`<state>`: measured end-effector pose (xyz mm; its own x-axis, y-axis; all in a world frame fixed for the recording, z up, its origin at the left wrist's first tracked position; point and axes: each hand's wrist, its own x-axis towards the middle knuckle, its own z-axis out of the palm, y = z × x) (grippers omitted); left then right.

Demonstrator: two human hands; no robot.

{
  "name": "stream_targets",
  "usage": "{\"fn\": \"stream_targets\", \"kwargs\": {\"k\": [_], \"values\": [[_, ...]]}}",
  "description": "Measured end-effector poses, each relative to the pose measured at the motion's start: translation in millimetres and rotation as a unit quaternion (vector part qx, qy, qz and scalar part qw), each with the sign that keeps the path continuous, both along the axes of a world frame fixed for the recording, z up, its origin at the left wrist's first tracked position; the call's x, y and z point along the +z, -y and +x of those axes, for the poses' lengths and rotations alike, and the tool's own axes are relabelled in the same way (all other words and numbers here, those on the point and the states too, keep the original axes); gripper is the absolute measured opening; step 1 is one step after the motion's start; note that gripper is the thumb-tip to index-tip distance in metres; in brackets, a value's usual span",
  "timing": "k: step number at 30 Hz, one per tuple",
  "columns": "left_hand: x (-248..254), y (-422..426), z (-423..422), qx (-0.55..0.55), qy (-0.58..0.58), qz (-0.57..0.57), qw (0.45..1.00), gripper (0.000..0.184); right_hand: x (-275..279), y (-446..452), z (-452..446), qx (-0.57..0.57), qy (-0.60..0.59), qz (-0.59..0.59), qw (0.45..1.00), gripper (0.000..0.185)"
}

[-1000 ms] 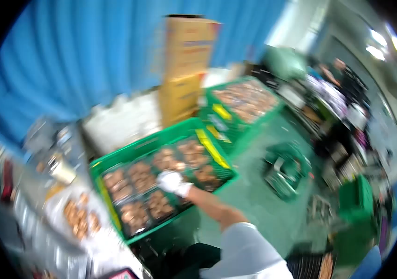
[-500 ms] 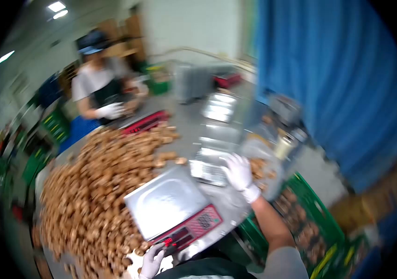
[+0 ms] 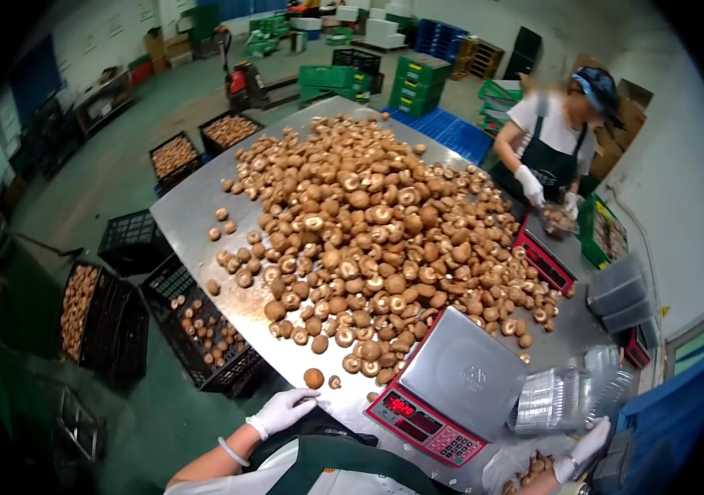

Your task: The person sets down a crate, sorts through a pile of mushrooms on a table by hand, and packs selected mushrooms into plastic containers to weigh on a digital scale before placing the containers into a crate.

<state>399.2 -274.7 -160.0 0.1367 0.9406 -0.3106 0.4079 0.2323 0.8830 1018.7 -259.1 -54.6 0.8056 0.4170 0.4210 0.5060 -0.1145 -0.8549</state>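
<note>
My left hand (image 3: pixel 286 411), in a white glove, rests at the table's near edge with fingers stretched out and nothing in it. Just beyond its fingertips lie a loose mushroom (image 3: pixel 313 379) and a smaller one. My right hand (image 3: pixel 590 445), also gloved, is at the lower right, its fingers extended beside the clear plastic boxes (image 3: pixel 546 400); whether it touches them I cannot tell. Between my hands stands a red weighing scale (image 3: pixel 467 375) with a bare metal plate and a lit display. Close to my right wrist, a clear bag (image 3: pixel 505 466) has mushrooms about it.
A big heap of brown mushrooms (image 3: pixel 368 223) covers much of the metal table (image 3: pixel 195 210). Across it, a co-worker (image 3: pixel 550 140) holds a box of mushrooms beside another scale (image 3: pixel 543 260). Black crates (image 3: pixel 195 330) stand on the floor at left. A blue curtain (image 3: pixel 674 412) hangs at right.
My view has swung left, bringing the whole heap and the floor crates into sight. My left hand has left the scale's display for the table edge; my right hand is no longer over the boxes.
</note>
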Motion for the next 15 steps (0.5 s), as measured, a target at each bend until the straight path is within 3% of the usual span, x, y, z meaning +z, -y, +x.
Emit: {"fn": "stream_targets", "kwargs": {"k": [4,5,6,10,12,14,15], "values": [[2,-14,5,-0.027,0.002,-0.008,1.0,0.031,32,-21,-91,0.183,0.164,-0.129,0.961,0.026],[2,-18,5,-0.042,0.006,-0.011,0.999,0.031,24,-23,-111,0.22,0.227,-0.19,0.929,0.021],[0,-21,4,-0.034,0.005,-0.011,0.999,0.031,1,-26,-134,0.21,0.312,-0.17,0.911,0.019],[-7,-32,-16,-0.044,0.032,0.001,0.999,0.032,-31,-12,-183,0.393,0.384,-0.295,0.782,0.009],[-8,-40,-34,-0.031,0.016,0.009,0.999,0.033,-23,2,-191,0.384,0.405,-0.317,0.767,0.024],[-2,-54,-59,0.015,-0.055,0.036,0.998,0.032,8,-3,-217,0.321,0.385,-0.287,0.816,0.023],[0,-62,-73,0.049,-0.058,0.051,0.996,0.031,32,-9,-245,0.289,0.308,-0.299,0.856,0.02]]}}
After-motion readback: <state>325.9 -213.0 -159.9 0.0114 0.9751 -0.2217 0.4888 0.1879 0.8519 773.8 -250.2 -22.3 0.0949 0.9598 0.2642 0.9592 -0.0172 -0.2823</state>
